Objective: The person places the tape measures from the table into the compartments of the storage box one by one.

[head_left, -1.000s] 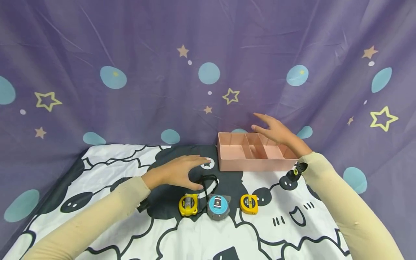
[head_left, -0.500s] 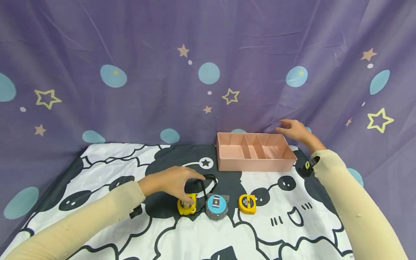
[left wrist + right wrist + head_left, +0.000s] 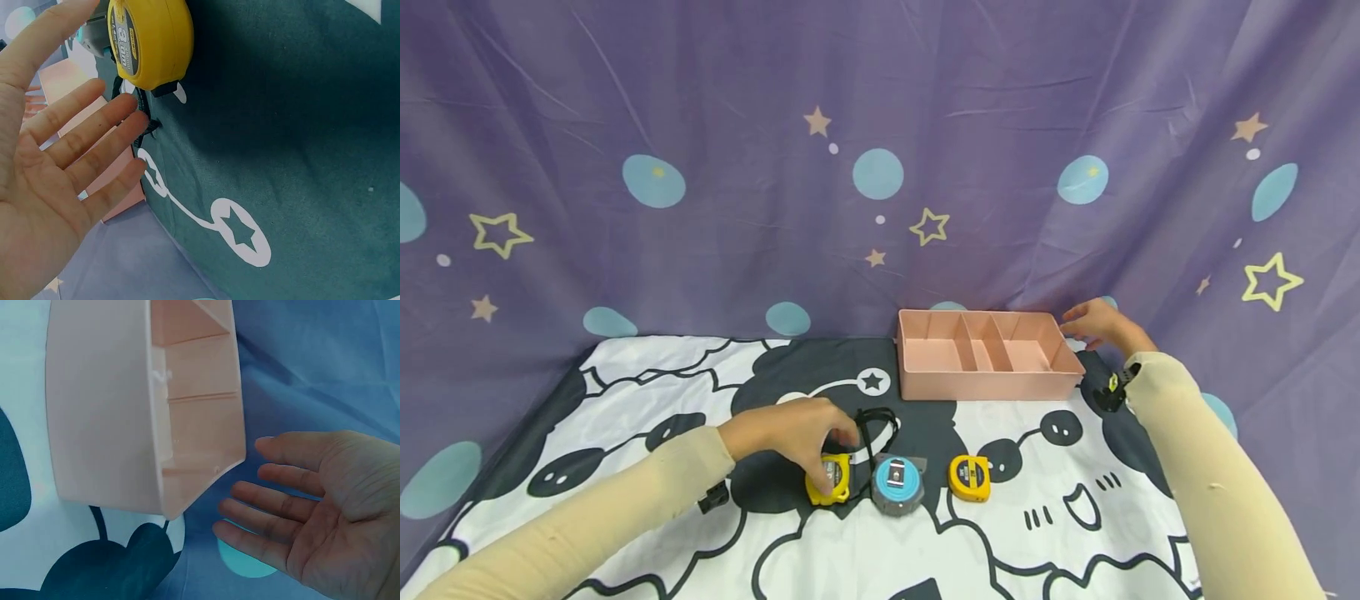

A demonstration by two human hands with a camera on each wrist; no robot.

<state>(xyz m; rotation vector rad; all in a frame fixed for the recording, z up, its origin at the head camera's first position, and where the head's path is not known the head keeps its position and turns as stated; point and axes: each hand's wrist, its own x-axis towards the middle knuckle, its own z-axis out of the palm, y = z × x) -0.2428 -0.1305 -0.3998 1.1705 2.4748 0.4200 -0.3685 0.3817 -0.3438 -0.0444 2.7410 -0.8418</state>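
Note:
My left hand (image 3: 801, 433) is right at a yellow tape measure (image 3: 833, 481), its thumb overlapping the case in the head view. In the left wrist view the fingers (image 3: 106, 134) are spread and fairly straight, with the yellow case (image 3: 156, 40) beyond the thumb tip. My right hand (image 3: 1103, 324) hovers beside the right end of a pink divided box (image 3: 985, 386). The right wrist view shows its fingers (image 3: 265, 503) extended and apart from the box's (image 3: 103, 412) end wall, with nothing in the palm.
A blue and grey tape measure (image 3: 897, 483) with a black wrist strap (image 3: 868, 417) lies right of the yellow one. Further right is a smaller orange-yellow tape measure (image 3: 969, 477). A purple curtain (image 3: 737, 167) hangs directly behind the box and the cartoon-print cloth (image 3: 820, 567).
My left hand has come down and nearer to me, onto the yellow tape measure. The right hand has moved from above the box to its right end and lowered.

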